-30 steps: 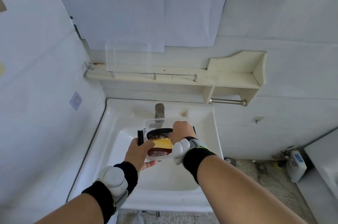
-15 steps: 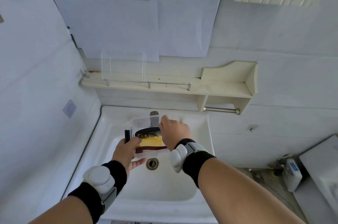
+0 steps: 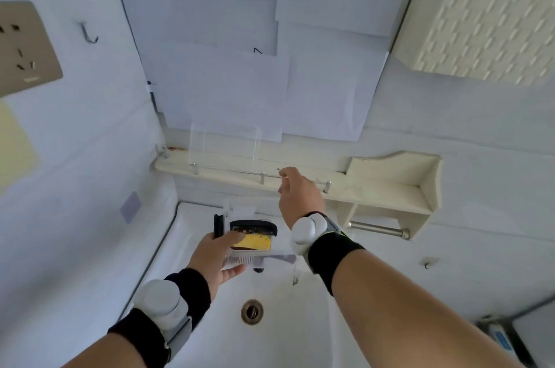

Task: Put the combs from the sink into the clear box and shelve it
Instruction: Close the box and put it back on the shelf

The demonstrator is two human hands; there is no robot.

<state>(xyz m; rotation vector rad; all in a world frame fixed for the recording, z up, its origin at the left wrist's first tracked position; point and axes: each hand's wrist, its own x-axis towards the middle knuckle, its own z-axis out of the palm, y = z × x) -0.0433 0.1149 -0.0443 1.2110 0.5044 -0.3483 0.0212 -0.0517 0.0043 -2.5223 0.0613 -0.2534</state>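
My left hand (image 3: 217,259) grips the left end of the clear box (image 3: 279,258) and holds it up over the white sink (image 3: 180,217). Inside the box lie a black comb (image 3: 253,225), a yellow comb (image 3: 256,243), a pale comb (image 3: 240,261) and a dark brown one mostly hidden under the yellow. A narrow black comb (image 3: 217,225) stands at the box's left end. My right hand (image 3: 297,196) is off the box, raised to the shelf (image 3: 375,187) beside its metal rail, fingers loosely curled and holding nothing.
A second clear box (image 3: 223,145) stands on the shelf's left part. The shelf's right end has a raised side panel and a towel bar (image 3: 378,229) under it. The sink drain (image 3: 251,311) is below. A socket (image 3: 24,46) and a hook (image 3: 90,34) are on the left wall.
My right hand has let go of the box and risen to the shelf rail. My left hand alone has lifted the box of combs higher above the sink, and my view has tilted up.
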